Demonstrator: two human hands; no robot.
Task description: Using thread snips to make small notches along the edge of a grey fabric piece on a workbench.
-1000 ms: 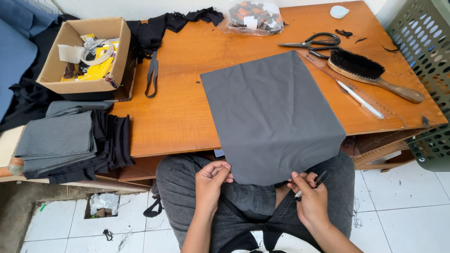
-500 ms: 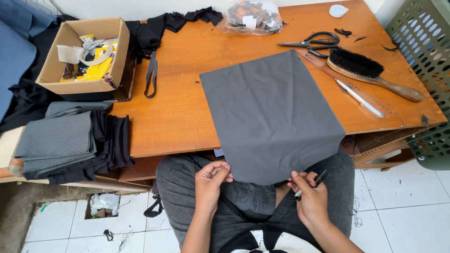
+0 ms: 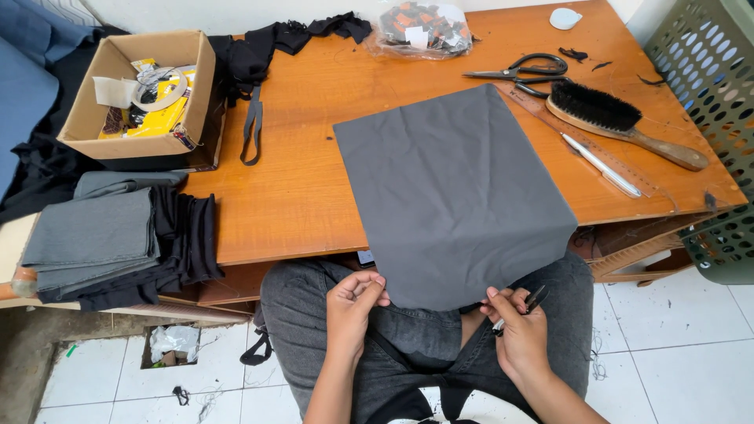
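Presently, the left hand (image 3: 355, 302) pinches the near edge of the grey fabric panel (image 3: 452, 192), which hangs off the wooden table (image 3: 314, 180) over the lap. Right hand (image 3: 518, 330) pinches the same edge, fingers curled around a small dark tool (image 3: 534, 300).

On the orange wooden table (image 3: 314, 188): 1 open cardboard box (image 3: 141, 94) of odds and ends, black-handled scissors (image 3: 518, 71), 1 wooden-backed black-bristle brush (image 3: 620, 122), 1 white pen (image 3: 601, 165); alongside, folded grey and black cloth stacks (image 3: 118, 243), green perforated plastic basket (image 3: 707, 86).
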